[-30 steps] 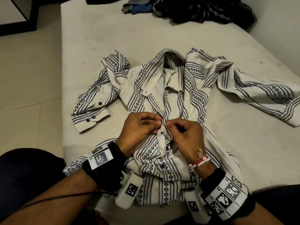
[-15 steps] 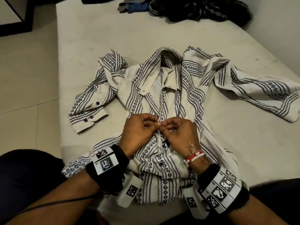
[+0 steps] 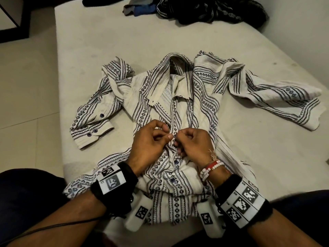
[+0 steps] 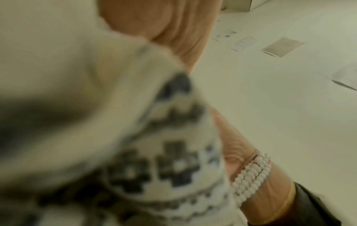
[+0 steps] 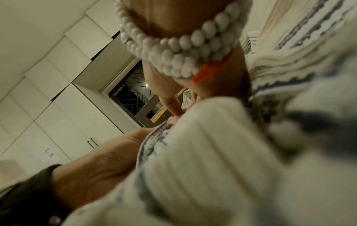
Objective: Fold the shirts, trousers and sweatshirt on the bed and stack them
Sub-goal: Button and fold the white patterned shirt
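Observation:
A cream shirt (image 3: 201, 90) with dark patterned stripes lies face up on the bed (image 3: 106, 50), collar away from me, sleeves spread left and right. My left hand (image 3: 151, 139) and right hand (image 3: 192, 141) meet at the shirt's front placket, mid-chest. Both pinch the placket edges together at a dark button (image 3: 174, 136). Two buttons (image 3: 176, 162) below the hands look fastened. In the left wrist view blurred shirt cloth (image 4: 164, 160) fills the frame beside my right wrist with its bead bracelet (image 4: 251, 172). The right wrist view shows shirt cloth (image 5: 222, 152) bunched against both hands.
A heap of dark clothes (image 3: 213, 11) and a grey and blue garment (image 3: 140, 9) lie at the bed's far end. Tiled floor (image 3: 26, 104) runs along the left of the bed. A wall (image 3: 302, 24) stands to the right.
Both hands have stayed at the placket, working slightly up the shirt front. The head view has tilted, so the shirt sits a little lower in frame.

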